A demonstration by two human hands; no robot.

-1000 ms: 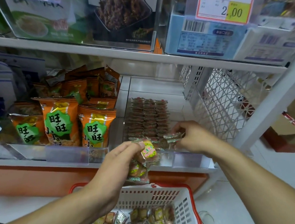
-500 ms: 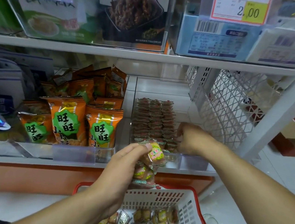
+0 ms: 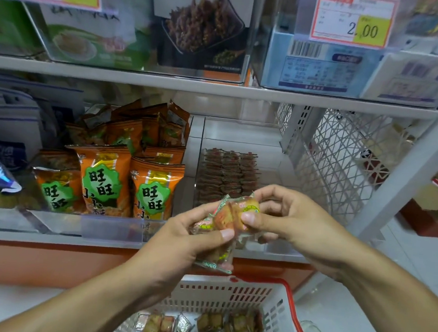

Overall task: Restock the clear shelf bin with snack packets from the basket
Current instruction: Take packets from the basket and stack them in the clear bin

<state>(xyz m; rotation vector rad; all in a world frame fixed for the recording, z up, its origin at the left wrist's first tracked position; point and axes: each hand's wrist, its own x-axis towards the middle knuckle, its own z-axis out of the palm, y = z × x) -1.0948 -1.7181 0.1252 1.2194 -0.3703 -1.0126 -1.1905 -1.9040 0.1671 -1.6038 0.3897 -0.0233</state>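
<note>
1. Shop shelves fill the background, and both hands meet in front of the lower shelf (image 3: 126, 245), above the basket (image 3: 274, 311).
2. The left hand (image 3: 179, 239) is closed around a small bunch of snack packets (image 3: 215, 255); some of them hang down loosely below its thumb.
3. The right hand (image 3: 287, 219) pinches the top packet (image 3: 245, 210) of this bunch between thumb and fingers, so it seems the packet is being taken over for placing.
4. Just behind the hands stands the clear shelf bin (image 3: 242, 133); it holds neat rows of packets in the front part, and the back part looks free.
5. More packets lie in the basket below.
6. Beside the bin, on the left, stand the orange bags (image 3: 155, 186).
7. Risk, in my judgement: the wrappers look smooth, so pulling one packet may drag the hanging ones out of the left hand and they would fall to the basket or floor. A careless placing could also push over the tidy rows.
</note>
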